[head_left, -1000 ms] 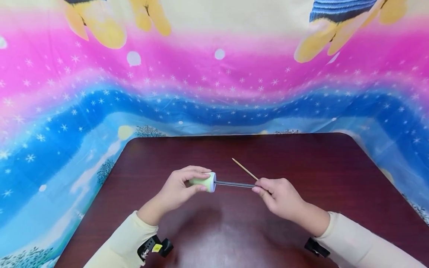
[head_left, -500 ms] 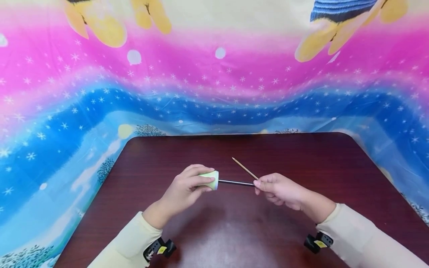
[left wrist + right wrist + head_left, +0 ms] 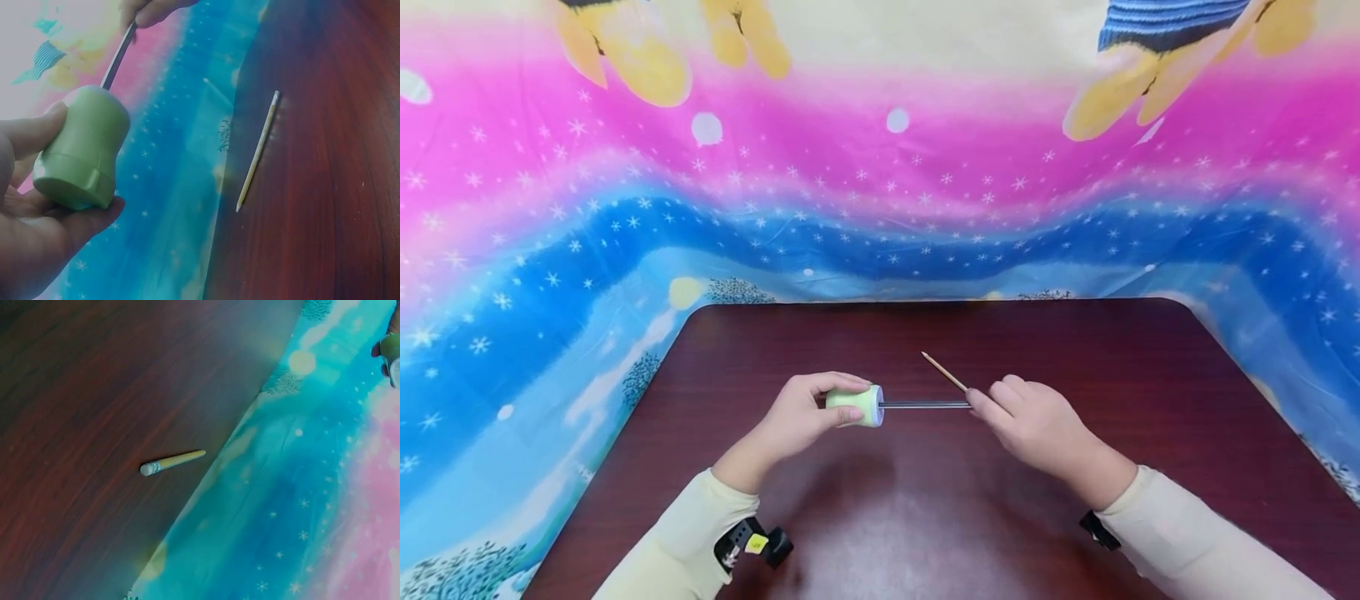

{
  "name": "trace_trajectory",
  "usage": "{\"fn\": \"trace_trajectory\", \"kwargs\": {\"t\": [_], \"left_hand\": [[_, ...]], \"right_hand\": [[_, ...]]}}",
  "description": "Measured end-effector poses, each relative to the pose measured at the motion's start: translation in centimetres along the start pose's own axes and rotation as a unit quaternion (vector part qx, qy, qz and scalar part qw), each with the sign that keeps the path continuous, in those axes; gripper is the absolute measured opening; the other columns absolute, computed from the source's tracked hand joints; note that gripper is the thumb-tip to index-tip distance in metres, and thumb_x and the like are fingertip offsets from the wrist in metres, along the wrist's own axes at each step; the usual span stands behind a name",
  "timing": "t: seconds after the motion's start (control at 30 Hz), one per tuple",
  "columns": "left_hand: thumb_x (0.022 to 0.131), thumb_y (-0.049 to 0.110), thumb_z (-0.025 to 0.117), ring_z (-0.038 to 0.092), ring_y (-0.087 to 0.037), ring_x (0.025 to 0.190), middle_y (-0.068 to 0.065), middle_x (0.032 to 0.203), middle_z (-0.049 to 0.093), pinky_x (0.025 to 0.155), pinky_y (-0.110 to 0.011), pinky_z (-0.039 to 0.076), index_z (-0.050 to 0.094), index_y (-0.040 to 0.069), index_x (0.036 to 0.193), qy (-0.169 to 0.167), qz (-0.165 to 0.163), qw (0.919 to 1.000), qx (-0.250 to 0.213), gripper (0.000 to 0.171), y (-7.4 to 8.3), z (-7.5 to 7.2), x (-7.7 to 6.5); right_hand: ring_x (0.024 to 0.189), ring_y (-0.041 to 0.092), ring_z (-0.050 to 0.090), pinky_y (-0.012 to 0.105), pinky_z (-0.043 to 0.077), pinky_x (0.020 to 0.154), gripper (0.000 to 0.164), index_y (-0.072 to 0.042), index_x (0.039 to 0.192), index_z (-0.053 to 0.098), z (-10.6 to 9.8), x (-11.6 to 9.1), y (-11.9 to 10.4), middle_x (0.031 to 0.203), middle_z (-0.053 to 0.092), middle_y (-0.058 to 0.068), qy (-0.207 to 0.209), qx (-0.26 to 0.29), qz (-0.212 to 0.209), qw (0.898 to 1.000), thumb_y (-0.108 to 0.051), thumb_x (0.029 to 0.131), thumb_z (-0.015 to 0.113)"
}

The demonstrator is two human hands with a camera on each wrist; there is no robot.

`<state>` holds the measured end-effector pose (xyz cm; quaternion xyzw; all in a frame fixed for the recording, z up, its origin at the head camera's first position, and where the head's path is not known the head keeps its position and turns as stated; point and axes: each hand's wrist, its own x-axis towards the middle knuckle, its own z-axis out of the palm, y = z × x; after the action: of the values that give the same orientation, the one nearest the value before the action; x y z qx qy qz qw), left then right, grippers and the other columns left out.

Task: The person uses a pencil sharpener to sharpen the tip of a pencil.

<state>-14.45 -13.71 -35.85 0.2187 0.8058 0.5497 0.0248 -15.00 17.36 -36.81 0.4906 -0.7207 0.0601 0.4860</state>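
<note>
My left hand (image 3: 797, 421) grips a light-green pencil sharpener (image 3: 846, 408) with a pale end, thumb in front and fingers over the top. From that pale end, a dark pencil (image 3: 925, 405) runs level to the right, its tip hidden inside the sharpener. The fingers of my right hand (image 3: 1033, 425) pinch the far end of this pencil, back of the hand turned up. In the left wrist view, the sharpener (image 3: 84, 147) shows its rounded base, and the dark pencil (image 3: 119, 56) slants up to the right fingers.
A yellow pencil with an eraser end (image 3: 257, 153) lies on the dark red-brown table (image 3: 880, 500), beyond my right hand. A colourful snowflake-patterned cloth (image 3: 880, 192) hangs around the table's back and sides. Black wrist cameras (image 3: 752, 542) sit at the sleeves.
My right hand turned palm inward half a second ago and is now rolled back over, still pinching the dark pencil. The left hand with the sharpener shifted slightly right, then back left.
</note>
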Motion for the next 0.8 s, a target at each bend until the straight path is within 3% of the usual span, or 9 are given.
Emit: {"fn": "trace_trajectory", "kwargs": {"t": [0.2,0.33,0.4,0.47,0.53,0.6,0.67,0.73,0.8], "left_hand": [[0.081,0.001,0.074,0.060,-0.017,0.078,-0.018,0.113,0.067,0.065,-0.025,0.051,0.071,-0.002,0.110,-0.019,-0.019,0.9996,-0.007,0.029,0.1,-0.1,0.3],[0.081,0.002,0.075,0.063,-0.021,0.091,-0.014,0.113,0.068,0.072,-0.025,0.050,0.071,0.000,0.108,-0.012,0.017,0.9996,0.017,0.028,0.0,0.0,0.2],[0.080,0.002,0.076,0.063,-0.023,0.101,-0.012,0.114,0.069,0.074,-0.025,0.051,0.072,0.001,0.108,-0.003,0.048,0.9983,0.033,0.028,0.1,0.2,0.1],[0.079,0.002,0.077,0.062,-0.023,0.107,-0.009,0.115,0.068,0.073,-0.025,0.050,0.073,0.002,0.108,0.007,0.078,0.9955,0.053,0.029,0.2,0.3,-0.1],[0.078,0.001,0.077,0.062,-0.023,0.107,-0.008,0.116,0.068,0.070,-0.024,0.051,0.073,0.002,0.108,0.014,0.113,0.9910,0.070,0.030,0.3,0.4,-0.3],[0.077,0.000,0.078,0.062,-0.023,0.106,-0.009,0.115,0.068,0.068,-0.025,0.052,0.074,0.002,0.107,0.023,0.162,0.9819,0.095,0.031,0.3,0.6,-0.4],[0.074,-0.001,0.079,0.061,-0.024,0.106,-0.011,0.113,0.069,0.073,-0.028,0.054,0.074,0.001,0.105,0.033,0.225,0.9659,0.124,0.031,0.1,0.7,-0.5],[0.071,-0.003,0.081,0.061,-0.026,0.105,-0.013,0.111,0.069,0.079,-0.031,0.054,0.075,0.001,0.102,0.048,0.290,0.9437,0.151,0.031,0.0,0.8,-0.5],[0.069,-0.003,0.082,0.061,-0.027,0.105,-0.014,0.110,0.069,0.084,-0.035,0.053,0.075,0.001,0.099,0.060,0.337,0.9238,0.171,0.031,-0.1,0.9,-0.5]], "right_hand": [[0.048,0.017,0.038,0.025,0.030,0.036,0.029,-0.002,0.082,0.061,0.3,0.0,-0.6,0.060,0.046,0.002,0.009,0.004,-0.007,1.000,-0.015,0.102,0.044],[0.050,0.014,0.050,0.028,0.039,0.040,0.036,-0.008,0.083,0.060,0.0,-0.3,-1.2,0.061,0.055,-0.003,-0.046,0.051,0.066,0.995,-0.026,0.105,0.037],[0.050,0.007,0.050,0.025,0.041,0.044,0.033,-0.011,0.083,0.060,-0.4,-0.3,-1.4,0.061,0.055,-0.008,-0.088,0.104,0.129,0.982,-0.027,0.104,0.040],[0.051,0.001,0.044,0.023,0.040,0.046,0.024,-0.013,0.083,0.061,-0.9,-0.1,-1.6,0.060,0.051,-0.013,-0.134,0.184,0.206,0.952,-0.022,0.102,0.049],[0.052,-0.002,0.037,0.021,0.037,0.048,0.017,-0.014,0.082,0.062,-1.5,0.3,-1.6,0.059,0.044,-0.015,-0.183,0.272,0.293,0.898,-0.014,0.098,0.056],[0.051,-0.001,0.032,0.022,0.032,0.046,0.015,-0.013,0.080,0.062,-2.1,0.7,-1.5,0.058,0.038,-0.014,-0.224,0.364,0.380,0.820,-0.008,0.094,0.059],[0.048,0.003,0.027,0.025,0.024,0.042,0.018,-0.008,0.079,0.059,-2.5,1.1,-1.3,0.056,0.032,-0.011,-0.245,0.476,0.454,0.712,-0.008,0.097,0.054],[0.046,0.005,0.023,0.025,0.016,0.041,0.022,-0.006,0.078,0.056,-2.8,1.3,-1.1,0.054,0.028,-0.009,-0.251,0.566,0.509,0.597,-0.010,0.098,0.050],[0.044,0.008,0.020,0.026,0.012,0.041,0.023,-0.003,0.079,0.054,-2.9,1.3,-0.9,0.053,0.026,-0.007,-0.252,0.626,0.541,0.502,-0.010,0.099,0.047]]}}
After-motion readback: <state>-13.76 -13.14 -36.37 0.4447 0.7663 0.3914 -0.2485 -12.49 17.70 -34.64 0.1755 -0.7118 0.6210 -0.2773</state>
